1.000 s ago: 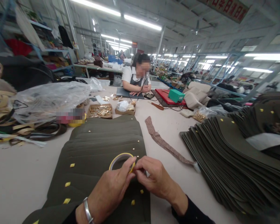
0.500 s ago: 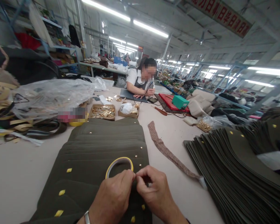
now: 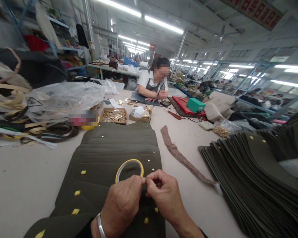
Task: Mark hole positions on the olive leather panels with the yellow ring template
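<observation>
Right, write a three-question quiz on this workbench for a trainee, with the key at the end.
1. Multiple choice: the metal bracelet is on which arm: (a) right, (b) left, (c) both?
2. True or false: the left hand holds the yellow tape roll.
3. Fill in: seen by the person, the brown patterned strip lies to the ____ of the dark panels beneath that hand.

Key: 1. b; 2. true; 3. right.

I'm standing in a workshop: tube lights [image 3: 164, 24] are glowing overhead, gold fittings [image 3: 114, 115] are filling a far box [image 3: 114, 122].
</observation>
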The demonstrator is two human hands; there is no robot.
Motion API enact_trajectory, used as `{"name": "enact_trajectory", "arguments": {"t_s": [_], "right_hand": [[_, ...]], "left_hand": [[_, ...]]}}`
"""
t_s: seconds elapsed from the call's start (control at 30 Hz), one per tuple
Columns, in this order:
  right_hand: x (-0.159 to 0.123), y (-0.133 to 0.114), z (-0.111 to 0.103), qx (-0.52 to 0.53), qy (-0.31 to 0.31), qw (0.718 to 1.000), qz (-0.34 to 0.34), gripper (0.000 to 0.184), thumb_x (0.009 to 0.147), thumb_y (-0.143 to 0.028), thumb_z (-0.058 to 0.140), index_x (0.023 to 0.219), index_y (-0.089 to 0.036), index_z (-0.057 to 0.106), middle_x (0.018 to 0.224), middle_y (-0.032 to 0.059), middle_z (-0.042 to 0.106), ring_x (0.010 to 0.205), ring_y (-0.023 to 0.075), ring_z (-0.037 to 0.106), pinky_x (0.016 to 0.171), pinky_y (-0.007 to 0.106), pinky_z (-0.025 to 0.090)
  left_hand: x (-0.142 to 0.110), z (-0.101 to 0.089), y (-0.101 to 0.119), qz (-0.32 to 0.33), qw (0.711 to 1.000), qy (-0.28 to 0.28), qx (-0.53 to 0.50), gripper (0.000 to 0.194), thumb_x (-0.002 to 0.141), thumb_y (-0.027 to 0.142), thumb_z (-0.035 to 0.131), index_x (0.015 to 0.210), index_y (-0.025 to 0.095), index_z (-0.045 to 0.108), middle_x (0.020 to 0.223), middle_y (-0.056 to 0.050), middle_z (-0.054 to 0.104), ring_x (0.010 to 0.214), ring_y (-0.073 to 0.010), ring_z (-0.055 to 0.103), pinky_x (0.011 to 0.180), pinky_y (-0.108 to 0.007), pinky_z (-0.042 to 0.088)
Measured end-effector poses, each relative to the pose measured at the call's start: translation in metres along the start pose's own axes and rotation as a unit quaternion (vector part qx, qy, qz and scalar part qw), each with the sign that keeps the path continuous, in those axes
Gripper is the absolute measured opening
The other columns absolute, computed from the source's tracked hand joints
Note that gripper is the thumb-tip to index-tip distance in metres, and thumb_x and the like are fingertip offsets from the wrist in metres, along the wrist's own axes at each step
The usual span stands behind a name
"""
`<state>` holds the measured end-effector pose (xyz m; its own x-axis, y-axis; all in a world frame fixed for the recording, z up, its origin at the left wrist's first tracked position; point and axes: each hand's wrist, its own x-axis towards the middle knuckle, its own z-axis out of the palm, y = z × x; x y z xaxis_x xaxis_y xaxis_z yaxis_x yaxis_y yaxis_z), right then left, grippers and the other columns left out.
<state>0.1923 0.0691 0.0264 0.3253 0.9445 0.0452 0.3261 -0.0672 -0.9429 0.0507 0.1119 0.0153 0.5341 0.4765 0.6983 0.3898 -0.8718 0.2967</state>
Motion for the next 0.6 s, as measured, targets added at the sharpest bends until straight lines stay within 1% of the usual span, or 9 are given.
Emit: {"name": "enact_trajectory", "arguments": {"t_s": [0.07, 0.13, 0.2, 0.23, 0.3, 0.37, 0.43, 0.5, 0.6], "right_hand": [[0.008, 0.006, -0.003, 0.034, 0.02, 0.999, 0.026, 0.012, 0.074, -0.024, 0.058, 0.068, -0.016, 0.063, 0.057, -0.0014, 0.062, 0.05, 0.0123, 0.061, 0.047, 0.02, 0.046], [0.019, 0.015, -0.011, 0.08, 0.055, 0.992, 0.083, 0.015, 0.07, -0.029, 0.063, 0.068, -0.015, 0.063, 0.051, -0.0025, 0.059, 0.044, 0.0118, 0.058, 0.043, 0.02, 0.045], [0.03, 0.024, -0.02, 0.117, 0.068, 0.982, 0.132, 0.022, 0.066, -0.035, 0.068, 0.068, -0.014, 0.064, 0.047, -0.0031, 0.057, 0.039, 0.0109, 0.055, 0.041, 0.02, 0.045], [0.034, 0.028, -0.025, 0.124, 0.06, 0.981, 0.138, 0.026, 0.065, -0.038, 0.07, 0.069, -0.013, 0.065, 0.048, -0.0025, 0.058, 0.039, 0.0103, 0.055, 0.041, 0.02, 0.046], [0.039, 0.033, -0.031, 0.116, 0.025, 0.984, 0.129, 0.03, 0.066, -0.04, 0.071, 0.073, -0.011, 0.067, 0.052, -0.0007, 0.062, 0.041, 0.0092, 0.055, 0.042, 0.019, 0.045], [0.04, 0.036, -0.033, 0.092, -0.011, 0.989, 0.117, 0.03, 0.069, -0.04, 0.069, 0.074, -0.011, 0.068, 0.054, -0.0001, 0.062, 0.041, 0.0083, 0.055, 0.042, 0.018, 0.044], [0.04, 0.038, -0.03, 0.061, -0.033, 0.992, 0.108, 0.027, 0.072, -0.038, 0.067, 0.075, -0.011, 0.068, 0.053, -0.0007, 0.061, 0.041, 0.008, 0.054, 0.041, 0.017, 0.043], [0.04, 0.04, -0.027, 0.024, -0.036, 0.994, 0.097, 0.024, 0.074, -0.035, 0.064, 0.075, -0.011, 0.068, 0.054, -0.0011, 0.06, 0.042, 0.0084, 0.054, 0.042, 0.018, 0.043], [0.041, 0.041, -0.023, -0.031, -0.023, 0.997, 0.072, 0.02, 0.077, -0.031, 0.06, 0.074, -0.013, 0.068, 0.054, -0.0012, 0.059, 0.045, 0.0099, 0.055, 0.043, 0.019, 0.045]], "left_hand": [[0.001, -0.003, 0.008, 0.015, 1.0, 0.021, -0.01, 0.015, 0.093, 0.008, 0.042, 0.088, 0.017, 0.053, 0.063, 0.002, 0.057, 0.053, -0.0114, 0.056, 0.053, -0.023, 0.042], [0.0, -0.004, 0.016, 0.041, 0.998, 0.04, -0.029, 0.016, 0.094, 0.009, 0.039, 0.089, 0.017, 0.052, 0.063, 0.002, 0.057, 0.054, -0.0115, 0.056, 0.054, -0.023, 0.041], [-0.002, -0.004, 0.02, 0.055, 0.998, 0.02, -0.025, 0.017, 0.094, 0.009, 0.037, 0.088, 0.018, 0.051, 0.063, 0.002, 0.057, 0.054, -0.012, 0.055, 0.054, -0.024, 0.042], [-0.003, -0.003, 0.02, 0.049, 0.999, -0.007, -0.005, 0.018, 0.093, 0.009, 0.037, 0.087, 0.019, 0.051, 0.064, 0.002, 0.057, 0.054, -0.0125, 0.055, 0.054, -0.024, 0.043], [-0.005, 0.0, 0.015, 0.007, 0.994, -0.087, 0.057, 0.017, 0.09, 0.007, 0.041, 0.086, 0.019, 0.051, 0.069, 0.0, 0.059, 0.059, -0.0147, 0.057, 0.057, -0.026, 0.046], [-0.005, 0.004, 0.009, -0.045, 0.978, -0.171, 0.11, 0.019, 0.086, 0.003, 0.045, 0.088, 0.019, 0.054, 0.076, -0.001, 0.062, 0.066, -0.0176, 0.059, 0.061, -0.029, 0.049], [-0.004, 0.007, 0.006, -0.078, 0.958, -0.243, 0.13, 0.021, 0.083, 0.001, 0.047, 0.089, 0.02, 0.055, 0.081, -0.001, 0.062, 0.073, -0.0199, 0.059, 0.065, -0.033, 0.052], [-0.002, 0.009, 0.006, -0.093, 0.943, -0.292, 0.13, 0.021, 0.084, 0.001, 0.047, 0.089, 0.02, 0.056, 0.086, -0.002, 0.063, 0.079, -0.0214, 0.059, 0.069, -0.035, 0.054], [0.001, 0.011, 0.009, -0.111, 0.929, -0.328, 0.13, 0.021, 0.086, 0.003, 0.045, 0.091, 0.019, 0.057, 0.091, -0.003, 0.062, 0.084, -0.0219, 0.058, 0.073, -0.037, 0.054]]}}
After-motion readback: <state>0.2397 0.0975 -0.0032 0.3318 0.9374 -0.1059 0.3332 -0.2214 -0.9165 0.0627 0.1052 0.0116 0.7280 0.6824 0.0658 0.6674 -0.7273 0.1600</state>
